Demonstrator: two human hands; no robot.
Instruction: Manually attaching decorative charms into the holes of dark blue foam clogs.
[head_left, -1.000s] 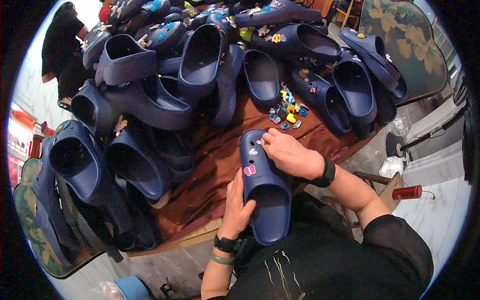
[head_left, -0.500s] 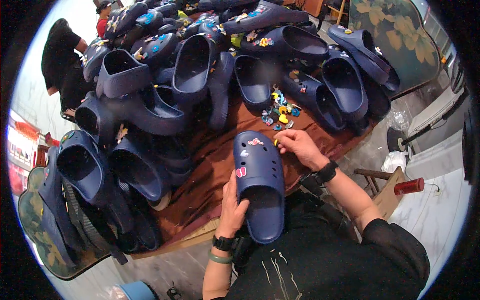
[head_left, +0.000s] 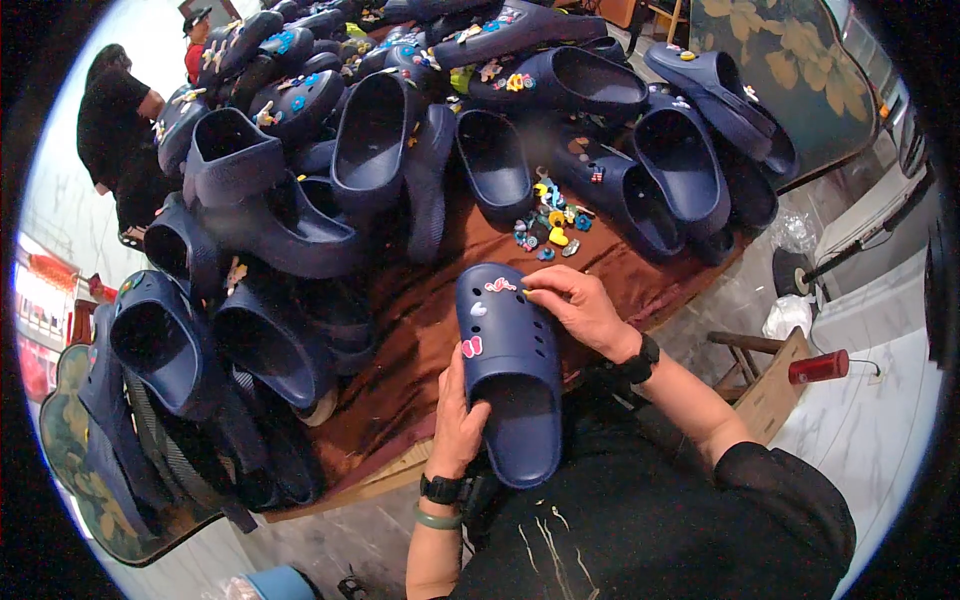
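Note:
A navy clog [head_left: 515, 420] with holes in its upper is held upright, toe away from me, above the table's near edge. My left hand [head_left: 458, 415] grips its left side, thumb over the rim of the foot opening. On the upper sit a pink-and-white charm [head_left: 500, 286], a pale heart charm [head_left: 478, 310] and a pink bow charm [head_left: 472, 347]. My right hand [head_left: 575, 308] pinches a small yellow shoe charm [head_left: 527, 293] against the toe's right side, mostly hidden by the fingers. Loose colourful charms [head_left: 557, 237] lie in a small pile beyond the toe.
Many navy clogs [head_left: 375, 140] are heaped across the back and left of the brown cloth [head_left: 410, 310]. A wooden stool [head_left: 770, 385] and a red cylinder [head_left: 818, 367] are at the right. A person in black [head_left: 118, 130] stands far left; a blue bin [head_left: 278, 583] is below.
My right hand has moved left with the yellow charm, from just beside the clog onto its toe. My left hand still holds the clog.

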